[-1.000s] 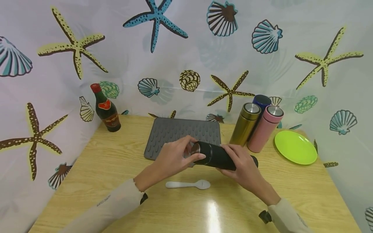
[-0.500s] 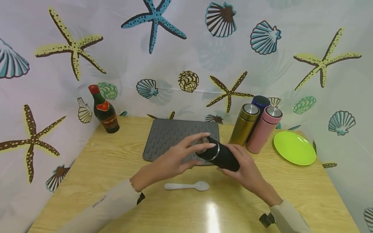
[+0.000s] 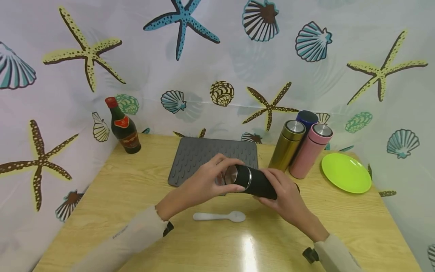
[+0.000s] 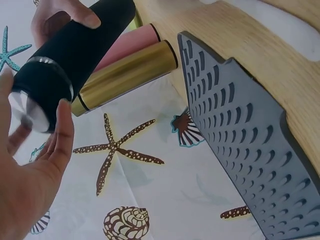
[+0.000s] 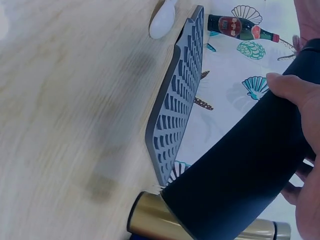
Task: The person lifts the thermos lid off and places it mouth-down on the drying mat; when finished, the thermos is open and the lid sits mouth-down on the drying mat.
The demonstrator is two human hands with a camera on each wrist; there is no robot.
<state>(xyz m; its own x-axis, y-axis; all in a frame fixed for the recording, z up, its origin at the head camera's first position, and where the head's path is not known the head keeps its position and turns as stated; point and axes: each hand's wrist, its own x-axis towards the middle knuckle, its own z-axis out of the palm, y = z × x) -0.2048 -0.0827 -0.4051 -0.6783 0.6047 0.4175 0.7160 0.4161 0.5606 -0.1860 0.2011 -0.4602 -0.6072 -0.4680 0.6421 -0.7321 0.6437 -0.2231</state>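
A black thermos bottle is held tilted over the table, its lid end toward the left. My right hand grips its body, thumb along one side and fingers round the other, as the right wrist view also shows. At the silver-topped lid my left hand holds on with thumb and fingers spread round the rim. A bright silver ring runs between lid and body in the left wrist view. Below the hands a white spoon lies flat on the table.
Behind the bottle lies a grey ridged mat. Gold, pink and blue thermoses stand close together at the back right, beside a lime-green plate. A green glass bottle stands at the back left.
The black thermos swung its lid end upward, then came back lower and flatter. My left fingers loosened, shifted round the lid and took hold again. The silver ring now shows brighter.
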